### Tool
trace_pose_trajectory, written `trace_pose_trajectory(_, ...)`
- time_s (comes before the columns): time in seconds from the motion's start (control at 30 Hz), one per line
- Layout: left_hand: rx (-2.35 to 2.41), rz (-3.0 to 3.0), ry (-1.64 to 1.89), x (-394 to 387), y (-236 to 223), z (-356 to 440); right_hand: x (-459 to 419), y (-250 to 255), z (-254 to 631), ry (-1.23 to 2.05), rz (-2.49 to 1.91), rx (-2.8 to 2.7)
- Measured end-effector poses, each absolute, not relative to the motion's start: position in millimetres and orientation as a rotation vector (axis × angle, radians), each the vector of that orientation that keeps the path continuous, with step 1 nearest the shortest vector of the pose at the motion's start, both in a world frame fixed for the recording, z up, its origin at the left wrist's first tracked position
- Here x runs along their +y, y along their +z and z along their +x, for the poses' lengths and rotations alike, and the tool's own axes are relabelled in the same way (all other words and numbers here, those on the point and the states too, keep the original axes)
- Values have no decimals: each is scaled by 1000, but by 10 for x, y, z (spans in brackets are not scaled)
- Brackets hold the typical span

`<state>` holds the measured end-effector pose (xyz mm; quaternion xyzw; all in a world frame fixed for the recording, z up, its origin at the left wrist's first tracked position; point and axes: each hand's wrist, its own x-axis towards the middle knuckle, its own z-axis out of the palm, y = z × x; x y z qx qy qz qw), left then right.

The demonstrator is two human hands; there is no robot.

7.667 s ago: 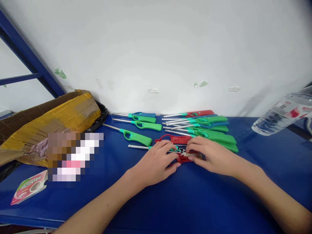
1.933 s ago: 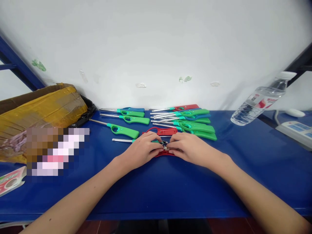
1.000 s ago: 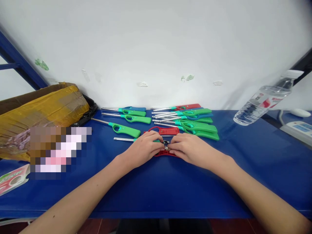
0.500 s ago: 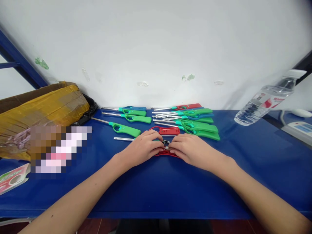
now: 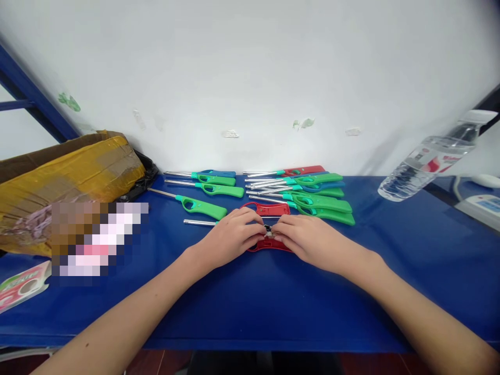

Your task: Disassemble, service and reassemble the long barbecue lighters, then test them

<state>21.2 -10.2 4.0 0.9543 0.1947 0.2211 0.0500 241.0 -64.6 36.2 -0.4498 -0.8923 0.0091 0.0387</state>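
Observation:
Both my hands meet over an opened red lighter shell half (image 5: 270,247), which lies flat on the blue table. My left hand (image 5: 235,235) is closed, fingertips pinching the left side of a small whitish lighter part (image 5: 269,234) with a black bit above it. From the right, my right hand (image 5: 307,237) pinches the same small part, fingers closed; the fingertips hide much of it. Just behind lies another red shell half (image 5: 271,209), its inside facing up. A long-necked lighter's metal tube (image 5: 198,223) sticks out left of my left hand.
Several green lighters (image 5: 320,203), with some red and blue ones, lie heaped behind my right hand. More lighters (image 5: 205,207) lie at the left. A taped cardboard box (image 5: 74,161) is at far left. A water bottle (image 5: 425,156) and a white device (image 5: 482,208) stand right.
My fingertips have drawn closer together over the red shell half, and the small part sits lower between them. The view has shifted slightly.

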Motion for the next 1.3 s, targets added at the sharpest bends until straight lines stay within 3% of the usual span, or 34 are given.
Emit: trace_pose_trajectory(1.3, 445, 2923, 611, -209, 119, 237, -665, 361, 2400, 2, -1353, -2774)
